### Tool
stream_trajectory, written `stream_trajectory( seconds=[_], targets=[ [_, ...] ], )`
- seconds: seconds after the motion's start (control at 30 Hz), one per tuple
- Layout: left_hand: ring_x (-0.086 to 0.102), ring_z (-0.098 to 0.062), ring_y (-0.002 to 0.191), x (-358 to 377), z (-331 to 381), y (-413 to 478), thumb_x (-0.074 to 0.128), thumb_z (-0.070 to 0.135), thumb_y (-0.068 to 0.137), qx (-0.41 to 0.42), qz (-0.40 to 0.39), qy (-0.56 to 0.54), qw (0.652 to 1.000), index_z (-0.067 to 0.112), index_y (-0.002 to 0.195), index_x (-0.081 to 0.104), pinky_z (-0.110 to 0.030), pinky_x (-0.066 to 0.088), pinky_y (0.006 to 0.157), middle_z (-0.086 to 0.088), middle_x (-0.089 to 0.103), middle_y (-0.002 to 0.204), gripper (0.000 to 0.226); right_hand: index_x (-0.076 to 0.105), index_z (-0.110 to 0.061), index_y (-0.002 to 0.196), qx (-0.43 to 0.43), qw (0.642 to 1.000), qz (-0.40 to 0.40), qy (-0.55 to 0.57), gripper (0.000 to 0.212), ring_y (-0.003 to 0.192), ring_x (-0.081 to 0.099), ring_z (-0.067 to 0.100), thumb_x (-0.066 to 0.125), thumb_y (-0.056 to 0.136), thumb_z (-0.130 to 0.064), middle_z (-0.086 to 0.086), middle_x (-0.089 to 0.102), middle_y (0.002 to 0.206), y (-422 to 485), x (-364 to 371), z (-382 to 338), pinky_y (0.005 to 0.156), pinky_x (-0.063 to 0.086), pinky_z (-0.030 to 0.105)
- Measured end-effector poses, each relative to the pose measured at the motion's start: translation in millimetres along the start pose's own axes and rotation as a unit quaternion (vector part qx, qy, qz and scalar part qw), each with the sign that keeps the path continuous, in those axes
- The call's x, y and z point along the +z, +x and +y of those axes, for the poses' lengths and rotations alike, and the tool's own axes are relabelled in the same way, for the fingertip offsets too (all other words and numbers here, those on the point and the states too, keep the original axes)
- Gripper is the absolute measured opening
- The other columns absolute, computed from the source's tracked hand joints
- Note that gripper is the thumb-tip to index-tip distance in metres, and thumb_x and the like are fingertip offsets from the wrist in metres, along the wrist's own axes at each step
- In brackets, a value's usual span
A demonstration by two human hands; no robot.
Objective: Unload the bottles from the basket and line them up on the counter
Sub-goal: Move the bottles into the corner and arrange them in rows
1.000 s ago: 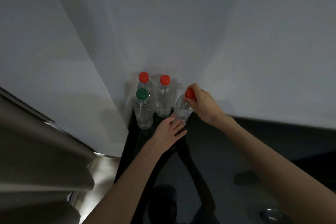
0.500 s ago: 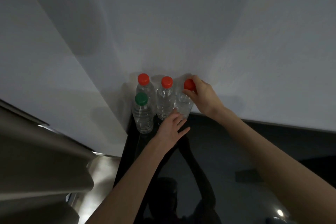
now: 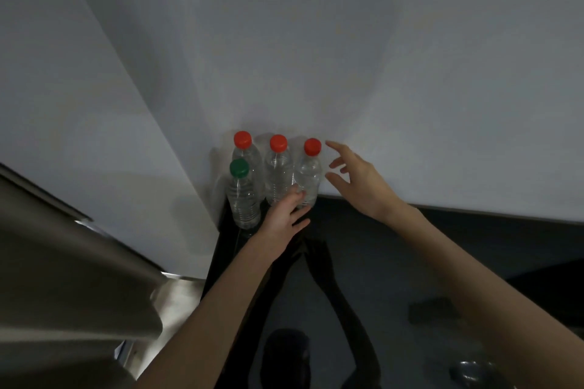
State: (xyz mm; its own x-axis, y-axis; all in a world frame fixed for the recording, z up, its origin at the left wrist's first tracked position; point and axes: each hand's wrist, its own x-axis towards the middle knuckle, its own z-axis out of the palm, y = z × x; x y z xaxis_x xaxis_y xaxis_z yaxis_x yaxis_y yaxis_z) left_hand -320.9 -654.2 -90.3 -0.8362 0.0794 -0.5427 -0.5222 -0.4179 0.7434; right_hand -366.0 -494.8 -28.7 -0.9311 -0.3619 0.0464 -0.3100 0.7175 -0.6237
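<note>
Three clear bottles with red caps stand upright in a row against the white wall: the left one [image 3: 245, 151], the middle one [image 3: 278, 167] and the right one [image 3: 309, 170]. In front of the left one stands a clear bottle with a green cap [image 3: 242, 196]. My left hand [image 3: 282, 219] rests with its fingertips against the base of the right red-capped bottle. My right hand [image 3: 357, 180] hovers open just right of that bottle, fingers spread, touching nothing. No basket is in view.
The dark glossy counter [image 3: 395, 262] runs from the corner to the right and toward me. A white wall panel closes the left side, with a stainless steel surface [image 3: 63, 278] below it. A small metal object [image 3: 471, 373] lies at the lower right.
My right hand stood the third red-capped bottle upright beside the other two, then let go of its cap and drew back to the right. My left hand stayed at its base.
</note>
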Motion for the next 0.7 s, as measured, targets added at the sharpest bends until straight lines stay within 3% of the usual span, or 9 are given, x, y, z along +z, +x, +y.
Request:
stream_trajectory(
  seconds=[0.13, 0.3, 0.4, 0.57, 0.7],
  targets=[
    [0.050, -0.015, 0.126, 8, 4, -42, 0.053, 0.033, 0.097, 0.077, 0.001, 0.127, 0.989, 0.026, 0.146, 0.035, -0.036, 0.042, 0.105, 0.003, 0.048, 0.144, 0.053, 0.040, -0.026, 0.142, -0.029, 0.998, 0.031, -0.044, 0.048, 0.111, 0.053, 0.013, 0.053, 0.096, -0.026, 0.002, 0.056, 0.126, -47, -28, -4, 0.088, 0.042, 0.022],
    [0.049, -0.007, 0.126, 41, 5, -100, 0.052, 0.028, 0.098, 0.206, 0.020, 0.249, 0.946, 0.023, 0.141, 0.045, -0.029, 0.039, 0.108, 0.005, 0.052, 0.140, 0.044, 0.049, -0.027, 0.136, -0.051, 0.993, 0.080, -0.071, 0.040, 0.115, 0.051, 0.015, 0.053, 0.096, -0.027, -0.001, 0.055, 0.128, -120, -66, -9, 0.090, 0.046, 0.027],
    [0.050, -0.003, 0.124, 62, -6, -132, 0.053, 0.027, 0.097, 0.283, 0.035, 0.346, 0.894, 0.024, 0.140, 0.048, -0.025, 0.039, 0.105, 0.009, 0.056, 0.135, 0.043, 0.050, -0.026, 0.135, -0.051, 0.988, 0.106, -0.100, 0.040, 0.115, 0.050, 0.016, 0.052, 0.096, -0.028, -0.002, 0.054, 0.129, -172, -89, -9, 0.088, 0.047, 0.029],
    [0.050, -0.001, 0.120, 106, -38, -183, 0.056, 0.030, 0.094, 0.409, 0.047, 0.489, 0.769, 0.025, 0.137, 0.050, -0.027, 0.041, 0.103, 0.016, 0.057, 0.126, 0.043, 0.053, -0.028, 0.131, -0.023, 0.979, 0.145, -0.140, 0.035, 0.112, 0.050, 0.014, 0.052, 0.096, -0.031, -0.008, 0.055, 0.125, -256, -121, 6, 0.079, 0.047, 0.031],
    [0.052, -0.006, 0.119, 143, -72, -210, 0.055, 0.030, 0.094, 0.434, 0.025, 0.514, 0.740, 0.022, 0.137, 0.050, -0.034, 0.046, 0.100, 0.012, 0.059, 0.126, 0.043, 0.057, -0.029, 0.126, 0.011, 0.974, 0.171, -0.150, 0.031, 0.109, 0.050, 0.013, 0.054, 0.095, -0.032, -0.010, 0.055, 0.122, -317, -139, 24, 0.075, 0.050, 0.035]
  ],
)
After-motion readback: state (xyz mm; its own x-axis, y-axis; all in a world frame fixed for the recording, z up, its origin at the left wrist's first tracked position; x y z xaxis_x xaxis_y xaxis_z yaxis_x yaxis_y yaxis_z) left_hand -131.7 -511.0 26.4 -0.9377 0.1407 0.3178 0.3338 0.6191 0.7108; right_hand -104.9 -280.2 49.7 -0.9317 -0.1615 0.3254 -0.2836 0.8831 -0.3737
